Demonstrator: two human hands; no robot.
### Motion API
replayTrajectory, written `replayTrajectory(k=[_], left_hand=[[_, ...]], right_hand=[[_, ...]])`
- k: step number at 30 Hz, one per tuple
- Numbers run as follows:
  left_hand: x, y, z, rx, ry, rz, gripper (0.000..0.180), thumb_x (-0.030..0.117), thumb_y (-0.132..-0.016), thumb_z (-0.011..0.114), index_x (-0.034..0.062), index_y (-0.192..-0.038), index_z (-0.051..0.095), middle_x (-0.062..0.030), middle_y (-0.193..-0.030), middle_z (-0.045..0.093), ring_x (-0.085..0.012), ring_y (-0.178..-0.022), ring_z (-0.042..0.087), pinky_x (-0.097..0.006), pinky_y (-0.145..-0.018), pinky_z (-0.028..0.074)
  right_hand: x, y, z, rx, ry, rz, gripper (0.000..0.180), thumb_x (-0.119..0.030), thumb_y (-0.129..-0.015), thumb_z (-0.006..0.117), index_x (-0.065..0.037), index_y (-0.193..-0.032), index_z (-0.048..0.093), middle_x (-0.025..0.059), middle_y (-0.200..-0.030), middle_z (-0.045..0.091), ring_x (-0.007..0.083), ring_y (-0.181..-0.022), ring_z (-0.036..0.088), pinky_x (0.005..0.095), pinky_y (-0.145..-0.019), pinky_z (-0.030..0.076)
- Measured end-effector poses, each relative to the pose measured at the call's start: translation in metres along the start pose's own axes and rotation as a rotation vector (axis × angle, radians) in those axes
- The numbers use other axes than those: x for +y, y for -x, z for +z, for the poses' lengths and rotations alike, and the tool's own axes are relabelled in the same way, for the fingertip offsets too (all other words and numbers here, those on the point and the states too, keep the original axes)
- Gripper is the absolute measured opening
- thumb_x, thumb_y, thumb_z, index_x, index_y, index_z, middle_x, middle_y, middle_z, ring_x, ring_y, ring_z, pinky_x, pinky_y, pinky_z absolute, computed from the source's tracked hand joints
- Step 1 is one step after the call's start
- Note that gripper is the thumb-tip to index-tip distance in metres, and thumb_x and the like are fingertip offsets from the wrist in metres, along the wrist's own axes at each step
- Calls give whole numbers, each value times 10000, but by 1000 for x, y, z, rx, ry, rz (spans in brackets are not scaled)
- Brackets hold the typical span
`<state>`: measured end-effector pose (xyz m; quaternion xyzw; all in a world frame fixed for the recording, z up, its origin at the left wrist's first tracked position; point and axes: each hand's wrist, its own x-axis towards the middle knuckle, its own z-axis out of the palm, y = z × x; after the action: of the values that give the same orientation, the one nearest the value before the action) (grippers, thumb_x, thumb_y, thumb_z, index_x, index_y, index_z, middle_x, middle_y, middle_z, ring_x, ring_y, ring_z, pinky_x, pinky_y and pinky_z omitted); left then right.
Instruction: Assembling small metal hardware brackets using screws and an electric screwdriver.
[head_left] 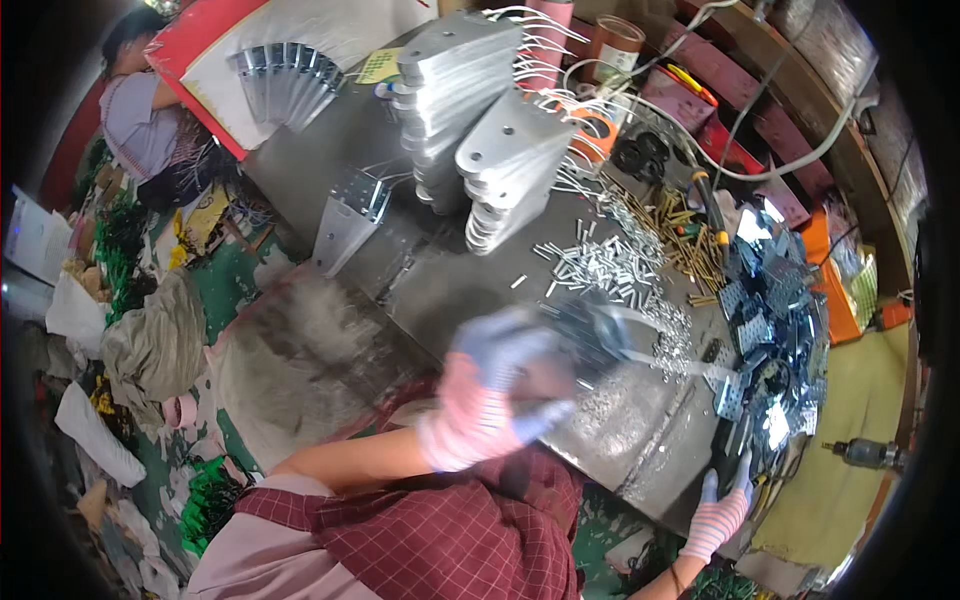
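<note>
My left hand (490,385), in a pink-and-blue striped glove, is smeared by motion over the bench's front edge. Its fingers are curled around a blurred dark metal piece (585,350) with pale strips trailing to the right; its exact kind is unclear. Down at the right front corner, my right hand (718,515), gloved alike, has its fingers around a black handle-like object (738,440). Beside that lies a heap of shiny bluish metal brackets (765,310). Silver pins (610,262) and tiny metal fasteners (665,330) are spread beyond my left hand.
Tall stacks of silver tapered plates (455,110) with white wires stand at the back. One plate (350,225) lies apart on the metal bench (450,300). Brass screws (690,245), a screwdriver (712,205) and a power driver (865,453) are rightward. Another person (140,120) sits far left.
</note>
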<state>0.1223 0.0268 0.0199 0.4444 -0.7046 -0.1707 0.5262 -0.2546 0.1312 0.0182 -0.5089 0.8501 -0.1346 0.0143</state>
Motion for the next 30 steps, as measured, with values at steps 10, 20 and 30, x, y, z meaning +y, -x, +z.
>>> replayTrajectory(k=[10,20,30], left_hand=[[-143,-15,-148,389,-513,-463,559,151,-738,792,67,-1236,552,-155,-1168,601,-296,-1031,592,-383,-917,476],[-116,39,-166,121,-712,-518,588,64,-797,702,93,-1343,484,-97,-1187,606,-214,-1087,578,-356,-931,464],[-7,-124,-70,131,-484,-195,495,395,-892,640,-30,-1140,592,-175,-1038,664,-314,-918,618,-342,-874,466]], right_hand=[[-77,19,22,297,-332,-425,467,-30,-893,594,-28,-1349,493,151,-1282,519,280,-1177,503,399,-1049,359],[-89,40,57,144,-496,-413,428,-16,-860,612,-32,-1282,540,154,-1212,541,283,-1093,540,378,-986,409],[-105,34,65,179,-497,-436,340,-103,-757,716,-49,-1089,664,156,-1030,635,330,-953,589,414,-878,470]])
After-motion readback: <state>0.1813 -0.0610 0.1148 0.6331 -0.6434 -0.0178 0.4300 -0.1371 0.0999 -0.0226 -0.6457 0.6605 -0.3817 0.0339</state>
